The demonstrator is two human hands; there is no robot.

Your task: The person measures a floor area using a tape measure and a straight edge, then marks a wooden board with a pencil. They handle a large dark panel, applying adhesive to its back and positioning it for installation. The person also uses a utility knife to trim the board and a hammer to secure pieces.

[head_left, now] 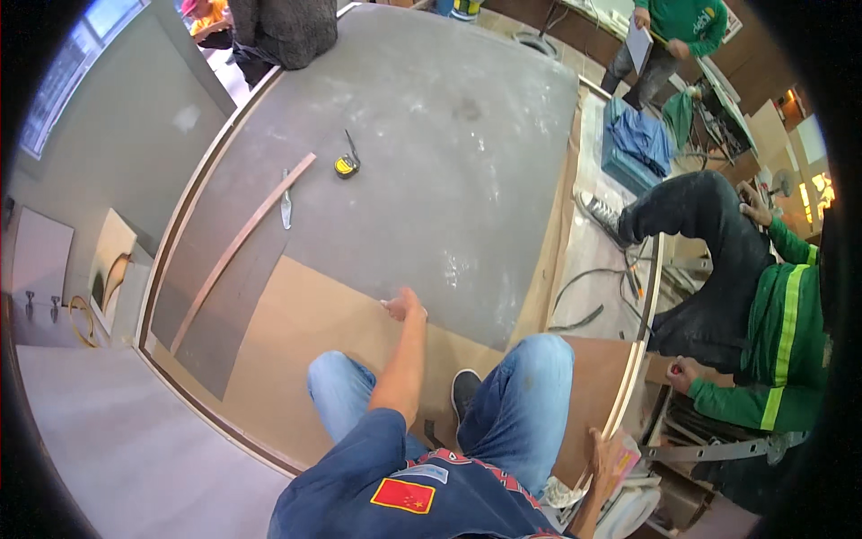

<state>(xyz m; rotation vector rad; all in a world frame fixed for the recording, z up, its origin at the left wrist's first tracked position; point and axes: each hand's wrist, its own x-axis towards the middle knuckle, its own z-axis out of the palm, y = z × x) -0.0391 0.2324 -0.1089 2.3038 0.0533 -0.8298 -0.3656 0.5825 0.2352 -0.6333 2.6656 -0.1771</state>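
My left hand (406,305) reaches down to the border between a tan sheet (287,346) and the large grey panel surface (404,135). Its fingers are closed around something small and whitish that I cannot make out. Low on the right, my right hand (610,456) grips the pale wooden edge (625,391) beside a brown board (579,382). A long thin wooden strip (241,238) lies at the left, across a putty knife (286,208). Right of them is a yellow and black tape measure (346,165).
At the right, a person in a green top (777,332) sits with one shoe near dark cables (593,278). Another green-clad person (687,31) stands behind, holding a white board (638,47). Blue cloth (639,136) lies on a bin. A wooden rim (193,193) borders the panel.
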